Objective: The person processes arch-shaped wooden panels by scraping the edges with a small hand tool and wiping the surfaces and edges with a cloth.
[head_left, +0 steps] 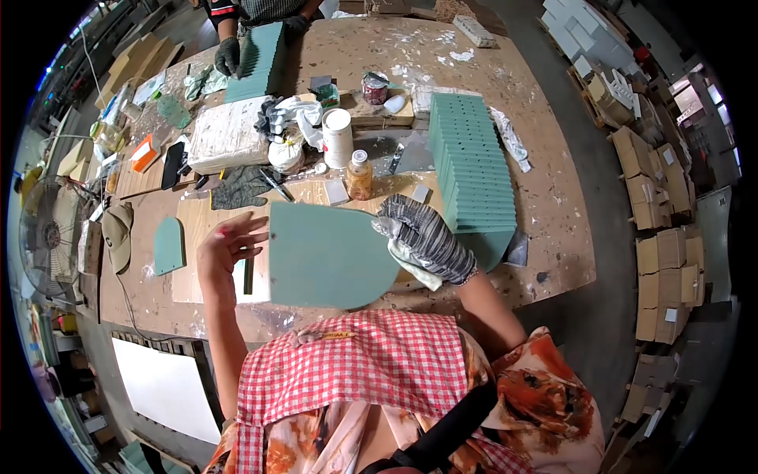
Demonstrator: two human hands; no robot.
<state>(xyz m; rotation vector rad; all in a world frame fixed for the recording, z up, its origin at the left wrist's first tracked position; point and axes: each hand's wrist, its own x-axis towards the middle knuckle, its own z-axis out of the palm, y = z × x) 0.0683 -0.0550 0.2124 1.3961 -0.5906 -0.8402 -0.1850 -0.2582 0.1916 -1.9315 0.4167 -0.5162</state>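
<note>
A flat green panel with one rounded end is held up in front of me, its straight edge facing left. My right hand, in a grey knitted glove, is closed on the rounded end and also holds a pale cloth, which hangs below the fingers. My left hand is bare, its fingers spread beside the panel's straight edge; whether a fingertip touches it I cannot tell. A smaller green rounded piece lies on the table at the left. To the right stands a long row of similar green panels.
Mid-table hold a white bottle, an amber jar, a loose grey glove and a wrapped white block. Across the table, a gloved co-worker handles another green stack. A fan stands left; cardboard boxes line the right.
</note>
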